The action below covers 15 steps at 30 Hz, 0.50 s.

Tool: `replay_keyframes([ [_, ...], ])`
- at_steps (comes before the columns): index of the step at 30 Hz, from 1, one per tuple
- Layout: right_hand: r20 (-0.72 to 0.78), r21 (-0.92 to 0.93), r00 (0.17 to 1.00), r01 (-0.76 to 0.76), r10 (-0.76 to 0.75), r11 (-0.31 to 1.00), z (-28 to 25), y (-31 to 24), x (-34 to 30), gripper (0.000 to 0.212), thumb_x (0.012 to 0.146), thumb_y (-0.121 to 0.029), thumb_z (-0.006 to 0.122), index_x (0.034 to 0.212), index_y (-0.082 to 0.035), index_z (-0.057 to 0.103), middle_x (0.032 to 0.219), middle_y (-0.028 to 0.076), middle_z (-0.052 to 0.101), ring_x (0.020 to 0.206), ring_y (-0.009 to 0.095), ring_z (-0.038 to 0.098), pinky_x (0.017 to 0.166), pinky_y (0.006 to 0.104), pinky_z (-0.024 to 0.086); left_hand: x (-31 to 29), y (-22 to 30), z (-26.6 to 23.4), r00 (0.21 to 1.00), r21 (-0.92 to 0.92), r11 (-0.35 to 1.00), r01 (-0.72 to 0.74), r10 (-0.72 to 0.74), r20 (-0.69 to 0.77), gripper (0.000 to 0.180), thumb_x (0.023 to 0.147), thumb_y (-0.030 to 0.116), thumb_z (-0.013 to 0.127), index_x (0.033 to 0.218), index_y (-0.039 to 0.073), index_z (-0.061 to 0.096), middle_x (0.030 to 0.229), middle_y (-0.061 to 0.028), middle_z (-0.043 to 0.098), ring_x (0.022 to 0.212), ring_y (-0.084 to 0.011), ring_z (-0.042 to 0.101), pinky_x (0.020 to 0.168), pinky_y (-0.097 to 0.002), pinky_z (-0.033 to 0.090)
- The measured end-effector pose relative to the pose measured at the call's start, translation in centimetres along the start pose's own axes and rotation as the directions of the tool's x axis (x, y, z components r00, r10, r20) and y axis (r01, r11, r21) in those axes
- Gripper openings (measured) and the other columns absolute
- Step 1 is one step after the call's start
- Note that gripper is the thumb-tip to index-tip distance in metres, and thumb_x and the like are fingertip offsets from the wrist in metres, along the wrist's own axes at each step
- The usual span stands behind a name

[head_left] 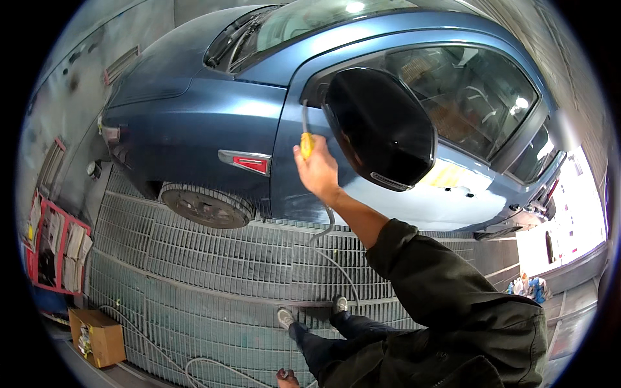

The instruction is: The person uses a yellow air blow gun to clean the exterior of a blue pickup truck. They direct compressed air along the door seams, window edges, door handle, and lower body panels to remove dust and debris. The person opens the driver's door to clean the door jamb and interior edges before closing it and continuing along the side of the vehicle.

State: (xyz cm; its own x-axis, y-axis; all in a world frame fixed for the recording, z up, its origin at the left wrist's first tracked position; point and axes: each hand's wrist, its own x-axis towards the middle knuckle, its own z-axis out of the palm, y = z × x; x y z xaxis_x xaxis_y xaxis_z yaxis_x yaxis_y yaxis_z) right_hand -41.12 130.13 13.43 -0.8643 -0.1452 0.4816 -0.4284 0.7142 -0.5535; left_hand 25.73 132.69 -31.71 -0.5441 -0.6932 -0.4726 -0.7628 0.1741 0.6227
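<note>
A dark green sleeve (446, 278) fills the foreground of the head view, leading to a right hand (317, 169) with its fingers wrapped around a yellow-handled tool (306, 146) beside a blue car (252, 119). Just beyond the grip, the tool's thin grey tip (305, 119) stands at the base of a black mirror (381, 129); whether it touches the car cannot be told. The mirror looms just right of the grip, so a sideways swing could knock its glossy shell, and a slip could scratch the paint around the tip. Below and right of the grip, a pale patch (388, 204) could be marked by a dragging forearm (356, 216). Beneath the wrist, a grey hose (332, 221) trails toward the floor grating (213, 278) near the wearer's shoes (284, 317); a caught foot might jerk it. The left hand (288, 381) shows only partly, well below the grip, its hold unclear.
</note>
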Motion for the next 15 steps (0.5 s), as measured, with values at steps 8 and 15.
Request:
replay_keyframes([
  [8,0.172,-0.027,0.985,-0.021,0.025,0.999,-5.8,7.0,-4.2,0.041,0.092,-0.034,0.055,0.119,-0.004,0.050,0.100,0.024,0.063,0.087,0.044,0.063,0.077,0.0511,0.050,0.8,4.0,-0.5,0.923,-0.540,0.759,0.363,-0.215,0.318,0.026,0.088,0.016,0.063,0.110,0.002,0.058,0.082,-0.0072,0.064,0.062,-0.0173,0.053,0.052,-0.0324,0.043],
  [15,0.244,0.417,0.932,-0.351,0.268,0.839,-13.8,14.5,-4.2,0.042,0.092,-0.040,0.056,0.110,-0.002,0.049,0.084,0.027,0.063,0.085,0.047,0.061,0.072,0.0512,0.047,4.2,13.1,-4.6,0.937,-0.195,0.953,0.231,-0.164,0.308,0.027,0.090,0.018,0.060,0.111,0.000,0.057,0.085,-0.0077,0.064,0.065,-0.0179,0.054,0.056,-0.0332,0.046],
])
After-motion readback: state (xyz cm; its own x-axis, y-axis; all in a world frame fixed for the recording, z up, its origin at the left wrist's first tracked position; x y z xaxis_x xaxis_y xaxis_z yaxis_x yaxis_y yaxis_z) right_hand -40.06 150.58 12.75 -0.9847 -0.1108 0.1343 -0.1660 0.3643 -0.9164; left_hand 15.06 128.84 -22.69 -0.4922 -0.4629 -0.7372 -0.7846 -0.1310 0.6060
